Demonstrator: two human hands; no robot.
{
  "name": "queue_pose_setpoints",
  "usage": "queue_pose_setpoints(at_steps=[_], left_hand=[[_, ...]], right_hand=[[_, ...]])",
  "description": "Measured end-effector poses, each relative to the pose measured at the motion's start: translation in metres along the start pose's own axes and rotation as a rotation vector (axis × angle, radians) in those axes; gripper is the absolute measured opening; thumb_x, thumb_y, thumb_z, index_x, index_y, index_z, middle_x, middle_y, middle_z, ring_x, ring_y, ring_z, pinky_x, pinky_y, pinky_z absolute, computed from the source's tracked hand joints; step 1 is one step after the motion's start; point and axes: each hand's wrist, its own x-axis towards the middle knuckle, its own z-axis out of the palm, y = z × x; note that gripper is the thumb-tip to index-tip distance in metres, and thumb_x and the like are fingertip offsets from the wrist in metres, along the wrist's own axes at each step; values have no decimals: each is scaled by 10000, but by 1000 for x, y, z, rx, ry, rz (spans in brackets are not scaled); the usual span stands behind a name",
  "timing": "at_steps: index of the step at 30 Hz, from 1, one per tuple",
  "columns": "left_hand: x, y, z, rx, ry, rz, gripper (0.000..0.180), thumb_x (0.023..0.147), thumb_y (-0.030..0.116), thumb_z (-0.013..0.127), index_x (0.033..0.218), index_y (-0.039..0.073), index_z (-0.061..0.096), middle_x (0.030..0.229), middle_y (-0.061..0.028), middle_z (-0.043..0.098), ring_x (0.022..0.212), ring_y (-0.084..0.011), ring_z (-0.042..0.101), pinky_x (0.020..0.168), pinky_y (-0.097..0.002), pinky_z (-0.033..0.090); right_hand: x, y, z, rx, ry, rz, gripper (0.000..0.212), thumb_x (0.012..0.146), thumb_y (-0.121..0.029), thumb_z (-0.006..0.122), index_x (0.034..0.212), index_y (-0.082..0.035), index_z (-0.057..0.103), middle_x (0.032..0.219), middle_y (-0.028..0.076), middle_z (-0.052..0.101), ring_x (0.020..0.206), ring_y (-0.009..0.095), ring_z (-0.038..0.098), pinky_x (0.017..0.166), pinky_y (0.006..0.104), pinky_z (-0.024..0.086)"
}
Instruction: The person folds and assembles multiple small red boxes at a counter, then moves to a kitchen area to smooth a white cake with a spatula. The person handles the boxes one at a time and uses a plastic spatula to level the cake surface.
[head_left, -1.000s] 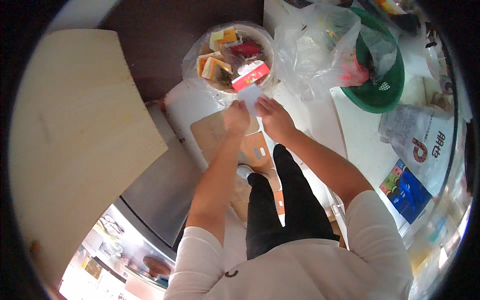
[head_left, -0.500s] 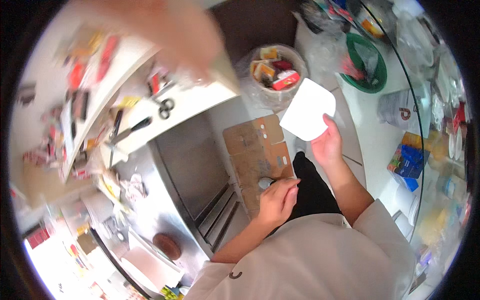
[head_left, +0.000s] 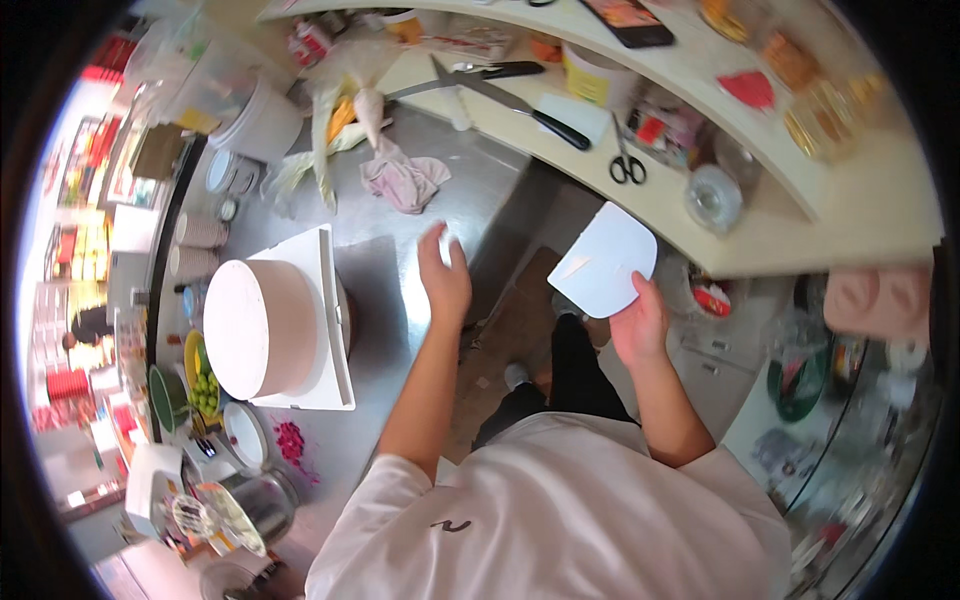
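Note:
My right hand [head_left: 642, 322] grips a white plastic scraper [head_left: 612, 258] with one rounded side, the thumb lying on its face. It hangs over the gap between the steel table and the cream counter. My left hand [head_left: 443, 275] is raised with thumb and fingers apart, holding nothing, near the table edge. To its left a smooth, pale pinkish round cake [head_left: 285, 328] sits on a white square board [head_left: 338, 375]. Under the board, part of a brown round base [head_left: 348, 318] shows. A crumpled pink cloth [head_left: 405, 182] lies beyond my left hand.
On the cream counter [head_left: 560, 165] lie a long knife [head_left: 530, 112], scissors [head_left: 626, 168] and a clear tape roll [head_left: 713, 197]. A phone [head_left: 628, 22] rests on the shelf above. Paper cups [head_left: 200, 232], a bowl of green fruit [head_left: 203, 388] and a mixer [head_left: 165, 495] line the table's left side.
My view has swung left, bringing the steel table and cake into full sight. My left hand has risen from near my body, its fingers spreading. The scraper stays in my right hand.

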Motion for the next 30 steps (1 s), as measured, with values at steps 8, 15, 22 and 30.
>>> queue_pose_setpoints(at_steps=[8,15,22,30], left_hand=[[125,-59,16,507,92,-391,225,847,190,572,1002,31,538,1004,-135,594,932,-345,550,816,-422,428],[80,-17,-15,-1115,574,-603,247,921,226,435,1072,44,506,1021,-96,607,901,-181,595,774,-313,484],[0,2,3,-1334,487,-1058,456,925,325,461,1287,47,447,1262,-102,526,1138,-226,513,930,-371,409],[30,41,-10,-1123,227,-787,262,962,335,442,1038,105,540,820,32,501,682,-50,478,585,-206,436]], right_hand=[[134,24,66,-68,-74,272,369,887,-166,522,1214,-2,479,1187,88,545,1119,216,496,977,358,365],[187,19,122,-78,-200,400,386,895,-207,478,1232,-20,477,1220,76,550,1148,230,506,994,384,381],[201,54,145,-153,-300,543,341,914,-217,442,1195,-32,496,1175,73,573,1089,219,544,923,365,435],[221,75,141,-141,-144,561,311,888,-217,474,1154,-58,500,1169,83,552,1087,252,498,807,395,441]])
